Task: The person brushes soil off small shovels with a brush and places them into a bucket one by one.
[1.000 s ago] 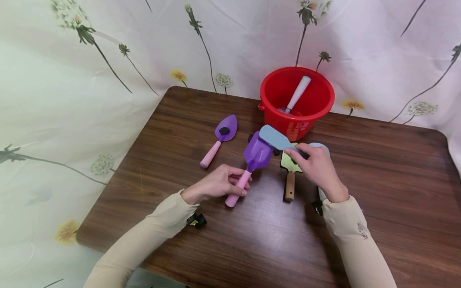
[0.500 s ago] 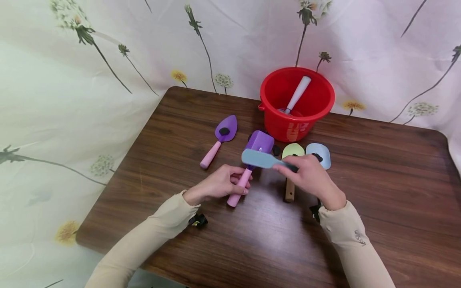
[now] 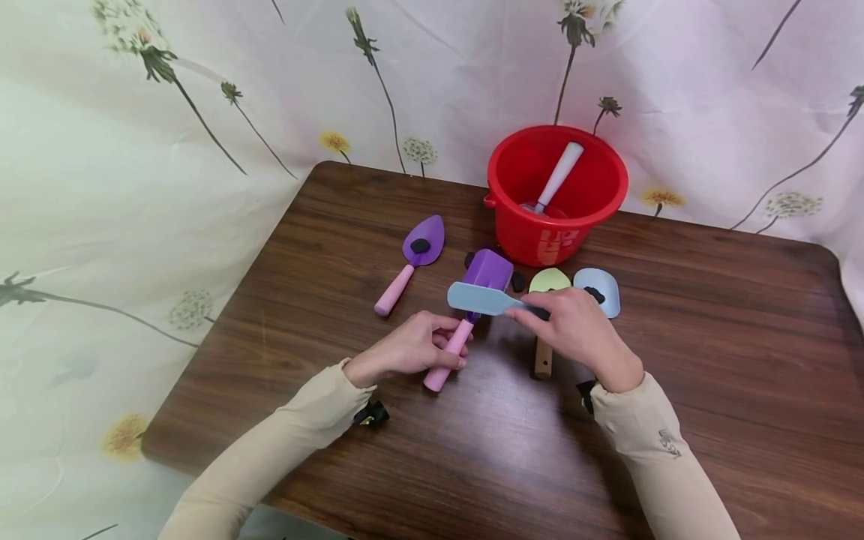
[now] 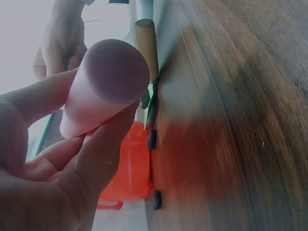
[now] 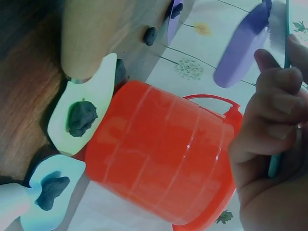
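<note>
Before us the brown counter carries a red bucket near its far edge. Our left grip is curled round the pink handle of the purple scoop, raised before the bucket. Our right grip pinches the blue brush across the scoop; whether its bristles touch we cannot tell. A purple trowel, a green trowel and a light-blue shovel each bear a black lump; smaller dark lumps flank the scoop.
</note>
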A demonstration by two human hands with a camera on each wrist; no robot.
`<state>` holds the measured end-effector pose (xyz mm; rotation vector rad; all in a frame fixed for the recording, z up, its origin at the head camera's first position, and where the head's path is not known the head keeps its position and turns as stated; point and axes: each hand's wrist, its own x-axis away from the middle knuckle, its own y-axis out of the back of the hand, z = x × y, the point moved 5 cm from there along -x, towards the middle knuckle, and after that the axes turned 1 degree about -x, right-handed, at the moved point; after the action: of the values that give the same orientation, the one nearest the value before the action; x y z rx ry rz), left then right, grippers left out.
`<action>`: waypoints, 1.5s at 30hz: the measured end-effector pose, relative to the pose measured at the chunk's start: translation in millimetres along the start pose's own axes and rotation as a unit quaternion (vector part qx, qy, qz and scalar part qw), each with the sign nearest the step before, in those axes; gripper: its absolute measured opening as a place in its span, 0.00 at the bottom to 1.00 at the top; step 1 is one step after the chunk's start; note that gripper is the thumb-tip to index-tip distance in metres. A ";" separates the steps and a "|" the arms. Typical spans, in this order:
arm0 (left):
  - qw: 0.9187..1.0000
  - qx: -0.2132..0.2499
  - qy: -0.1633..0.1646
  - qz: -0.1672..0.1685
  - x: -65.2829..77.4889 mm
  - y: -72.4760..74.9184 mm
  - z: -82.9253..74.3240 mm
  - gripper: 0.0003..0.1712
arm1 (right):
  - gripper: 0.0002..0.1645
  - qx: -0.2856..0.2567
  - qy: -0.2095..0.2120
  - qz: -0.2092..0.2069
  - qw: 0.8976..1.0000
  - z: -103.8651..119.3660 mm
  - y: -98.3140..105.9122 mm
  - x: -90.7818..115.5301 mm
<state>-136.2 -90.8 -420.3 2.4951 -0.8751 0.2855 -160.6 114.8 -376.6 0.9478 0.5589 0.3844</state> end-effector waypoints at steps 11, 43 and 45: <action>0.997 -0.077 -0.016 -0.006 2.7 -3.3 -1.1 0.14 | 0.13 0.041 -0.044 -0.054 0.997 -8.4 13.0 -7.1; 0.984 0.168 -0.011 0.066 2.2 -4.3 -3.1 0.22 | 0.09 -0.147 -0.047 0.013 0.988 -19.9 -0.6 9.9; 0.983 0.170 -0.014 0.069 2.6 -4.5 -3.3 0.19 | 0.09 -0.152 -0.040 0.005 0.988 -21.0 -0.1 10.1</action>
<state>-131.5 -87.5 -418.2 2.7580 -1.0907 0.4839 -165.2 133.8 -389.2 0.6700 0.4082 0.4250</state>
